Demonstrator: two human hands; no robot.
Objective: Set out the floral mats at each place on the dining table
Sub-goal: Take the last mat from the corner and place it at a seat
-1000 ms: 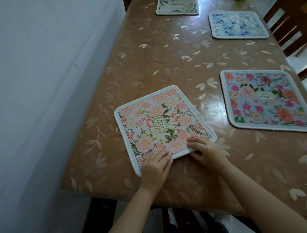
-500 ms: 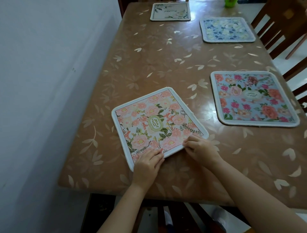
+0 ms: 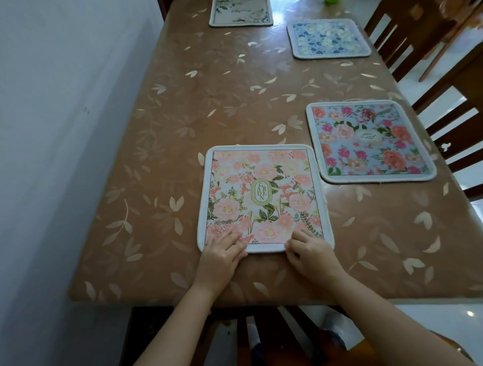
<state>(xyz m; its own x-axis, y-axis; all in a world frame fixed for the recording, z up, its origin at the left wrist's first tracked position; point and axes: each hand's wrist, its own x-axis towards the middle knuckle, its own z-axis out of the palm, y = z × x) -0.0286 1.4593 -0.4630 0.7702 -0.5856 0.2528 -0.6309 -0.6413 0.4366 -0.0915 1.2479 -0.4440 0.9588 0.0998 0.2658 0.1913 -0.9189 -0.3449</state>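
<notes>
A pink floral mat (image 3: 264, 193) with a "GARDEN" label lies flat near the front edge of the brown dining table (image 3: 235, 99), its sides square to that edge. My left hand (image 3: 222, 254) rests with its fingers laid flat on the mat's near left corner. My right hand (image 3: 311, 257) covers the near right corner, fingers bent on top and thumb at the near edge, pinching it. Three other floral mats lie flat: a blue-and-pink one (image 3: 368, 141) at the right, a blue-and-white one (image 3: 328, 39) farther back, and a cream one (image 3: 240, 13) at the far end.
A white wall (image 3: 65, 130) runs close along the table's left side. Dark wooden chairs (image 3: 423, 49) stand along the right side, and another chair (image 3: 274, 337) is tucked under the front edge below my arms. A small green object (image 3: 330, 2) sits at the far end.
Both hands have turned the pink mat clockwise from a skewed, diamond-like angle until it sits square to the table edge. The other mats have not moved.
</notes>
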